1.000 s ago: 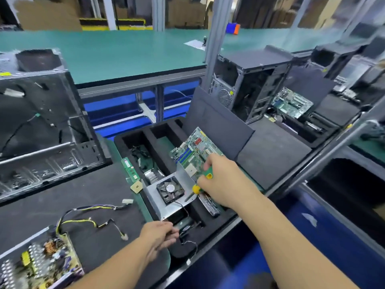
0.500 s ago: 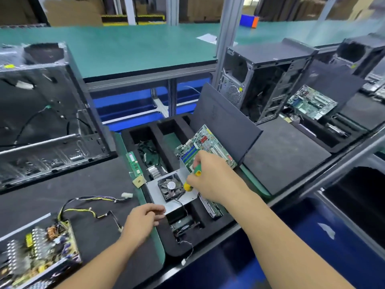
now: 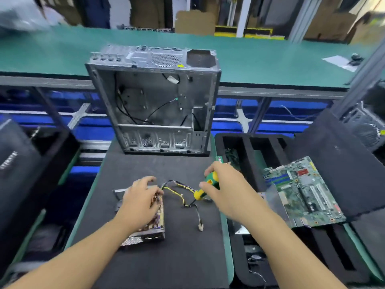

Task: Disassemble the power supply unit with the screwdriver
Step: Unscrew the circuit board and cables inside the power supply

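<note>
The opened power supply unit (image 3: 153, 225) lies on the black mat (image 3: 166, 257), its circuit board and mesh side exposed. My left hand (image 3: 141, 202) rests on top of it with fingers spread and lightly curved over the board. Yellow and black cables (image 3: 181, 195) run from the unit to the right and end in a white plug (image 3: 200, 227). My right hand (image 3: 227, 188) grips a green and yellow screwdriver (image 3: 206, 185), tip pointing down at the cables just right of the unit.
An empty grey computer case (image 3: 154, 101) stands upright at the mat's far edge. To the right is a black foam tray (image 3: 256, 155) with a green motherboard (image 3: 304, 192) leaning in it. More dark cases flank both sides.
The view swung left from the foam tray to the mat. My right hand carried the screwdriver over from the tray's fan plate. My left hand moved onto the power supply unit.
</note>
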### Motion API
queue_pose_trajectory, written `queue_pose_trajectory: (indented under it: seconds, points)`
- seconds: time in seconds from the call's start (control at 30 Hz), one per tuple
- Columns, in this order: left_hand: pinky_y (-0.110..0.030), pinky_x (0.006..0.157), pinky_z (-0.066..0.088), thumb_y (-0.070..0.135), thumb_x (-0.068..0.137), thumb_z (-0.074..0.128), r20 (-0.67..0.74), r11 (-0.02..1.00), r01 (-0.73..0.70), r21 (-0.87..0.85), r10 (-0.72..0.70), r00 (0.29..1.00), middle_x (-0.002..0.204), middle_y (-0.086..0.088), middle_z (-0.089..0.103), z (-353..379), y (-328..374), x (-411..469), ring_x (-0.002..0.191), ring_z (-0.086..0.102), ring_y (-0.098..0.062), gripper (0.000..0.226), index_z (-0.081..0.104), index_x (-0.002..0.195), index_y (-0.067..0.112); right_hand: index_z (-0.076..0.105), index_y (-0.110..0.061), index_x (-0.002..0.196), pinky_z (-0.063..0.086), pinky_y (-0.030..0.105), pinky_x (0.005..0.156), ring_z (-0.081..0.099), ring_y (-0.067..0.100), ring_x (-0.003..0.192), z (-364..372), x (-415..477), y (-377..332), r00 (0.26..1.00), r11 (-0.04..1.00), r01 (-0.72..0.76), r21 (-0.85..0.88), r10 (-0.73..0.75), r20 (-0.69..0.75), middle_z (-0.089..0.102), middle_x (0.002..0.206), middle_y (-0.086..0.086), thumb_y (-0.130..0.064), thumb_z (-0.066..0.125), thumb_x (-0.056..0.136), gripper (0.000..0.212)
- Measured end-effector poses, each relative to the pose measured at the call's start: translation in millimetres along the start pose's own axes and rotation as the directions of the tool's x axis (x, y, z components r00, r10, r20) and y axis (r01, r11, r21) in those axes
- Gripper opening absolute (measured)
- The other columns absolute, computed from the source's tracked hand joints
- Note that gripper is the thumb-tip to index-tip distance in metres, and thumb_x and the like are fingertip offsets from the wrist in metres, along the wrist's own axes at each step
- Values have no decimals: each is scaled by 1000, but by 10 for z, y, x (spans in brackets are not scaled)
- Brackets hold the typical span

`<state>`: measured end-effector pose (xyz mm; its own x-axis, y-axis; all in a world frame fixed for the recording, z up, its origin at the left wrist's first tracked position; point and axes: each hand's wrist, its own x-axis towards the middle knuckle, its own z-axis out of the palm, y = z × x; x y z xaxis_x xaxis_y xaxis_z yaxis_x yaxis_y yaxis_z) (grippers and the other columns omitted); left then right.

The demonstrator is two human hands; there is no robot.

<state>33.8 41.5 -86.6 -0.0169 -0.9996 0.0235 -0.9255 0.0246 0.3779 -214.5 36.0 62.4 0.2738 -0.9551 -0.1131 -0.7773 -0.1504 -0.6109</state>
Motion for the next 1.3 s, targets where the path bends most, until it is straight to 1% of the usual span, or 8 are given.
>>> queue_pose_trajectory:
  seconds: [0.1,0.43,0.5,0.63,0.77,0.87,1.1,1.3]
  points:
    - [-47,109,29,29,85,64,38,993,117,9,-117,992,155,1,31,55,-361,3,142,29,-24,42,57,126,34,47,-28,114,38,29,70,49,9,85,220,195,-140,1000,999,2,-39,-2,18,41,102,-13,-37,53,98,19]
    - [-40,112,28,53,92,54,148,986,-114,119,96,984,156,8,31,88,-609,440,144,28,-14,51,47,139,35,38,-25,116,43,38,74,53,16,80,890,603,-216,991,989,-62,-131,76,108,33,112,-12,-37,39,103,17]
    - [-39,106,38,55,93,52,255,977,-121,177,73,964,153,7,38,107,-621,519,140,37,-17,44,54,132,35,38,-26,116,47,32,72,54,20,82,1010,630,-197,990,989,-77,-129,91,107,33,111,-12,-36,40,103,15]
    - [-35,72,47,61,90,52,421,981,-44,186,-39,906,107,6,67,147,-637,633,102,65,-23,33,58,104,32,35,-31,113,40,16,63,50,12,73,1202,678,-199,989,987,-102,-123,113,92,29,106,-14,-35,40,103,11]
    - [-33,71,43,75,76,55,545,984,56,171,-142,826,100,8,67,136,-581,797,97,64,-20,49,63,96,31,39,-24,117,29,26,60,47,0,75,1283,721,-227,992,995,-79,-52,84,92,30,110,-13,-29,43,104,15]
    - [-30,63,42,90,64,46,461,956,111,270,-230,857,85,8,64,193,-474,749,83,64,-20,69,62,84,26,40,-22,118,29,25,63,47,-1,78,1305,719,-222,994,997,-64,-38,67,85,30,111,-11,-26,44,103,16]
    - [-26,58,39,71,74,54,341,941,138,309,-246,907,78,8,65,231,-414,702,77,66,-20,49,64,83,24,40,-21,118,25,28,58,43,11,69,1274,782,-220,987,989,-86,-119,101,126,31,110,-10,-32,41,104,18]
    - [-28,57,40,52,79,47,361,983,68,170,-126,924,72,8,61,208,-536,695,75,61,-21,25,57,73,31,40,-17,112,38,34,66,58,25,92,1224,922,-265,981,943,-64,-326,120,155,49,110,0,-45,41,101,31]
